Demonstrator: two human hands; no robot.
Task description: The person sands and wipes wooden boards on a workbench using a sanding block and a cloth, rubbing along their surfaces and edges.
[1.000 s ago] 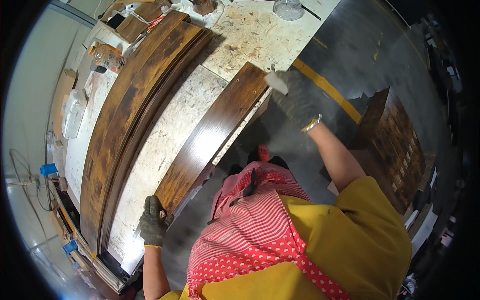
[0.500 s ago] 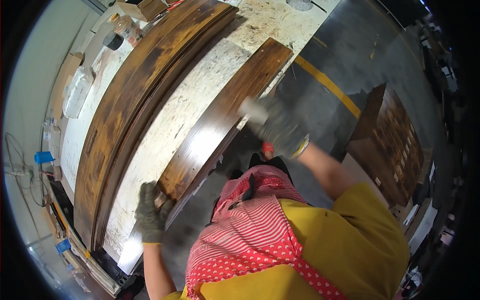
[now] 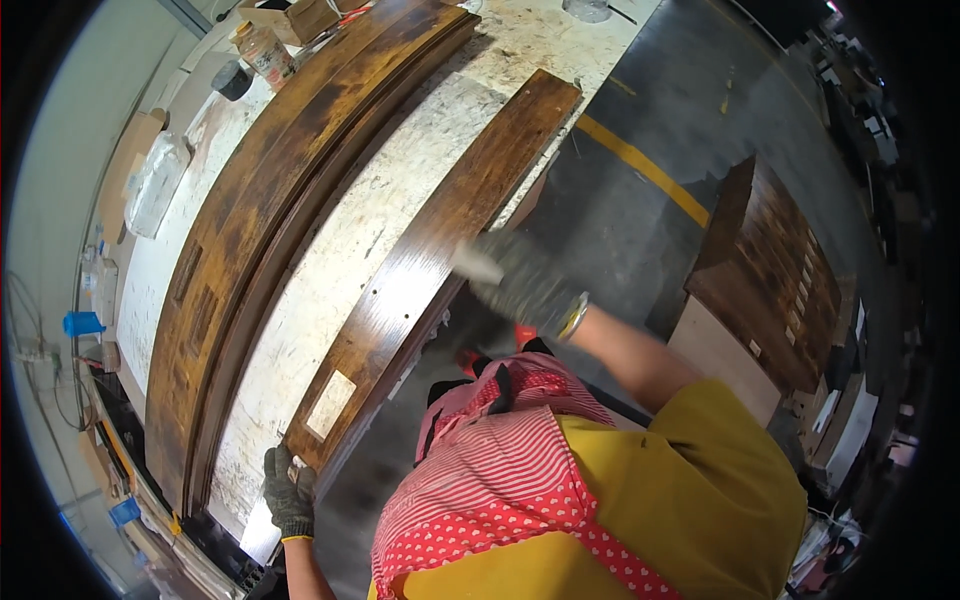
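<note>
A long dark-brown wooden board [image 3: 440, 232] lies along the bench's near edge. It has a rectangular cut-out close to its lower-left end and two small holes farther up. My left hand [image 3: 289, 494], in a dark knitted glove, grips that lower-left end. Near the board's middle, my right hand [image 3: 530, 288], gloved the same way, is closed on a pale block [image 3: 477, 263] resting at the board's edge. Motion blurs the right hand, and the block's material cannot be made out.
Larger brown-stained panels [image 3: 255, 170] lie behind the board on the white bench [image 3: 345, 225]. Beyond them stand a bottle [image 3: 263, 52], a dark-lidded jar [image 3: 232, 80] and a clear plastic container [image 3: 157, 185]. Slotted brown wooden pieces [image 3: 770, 275] are stacked on the right.
My left hand has slid down to the board's end, uncovering the rectangular cut-out. My right hand has moved with the pale block along the board, leftward and toward me.
</note>
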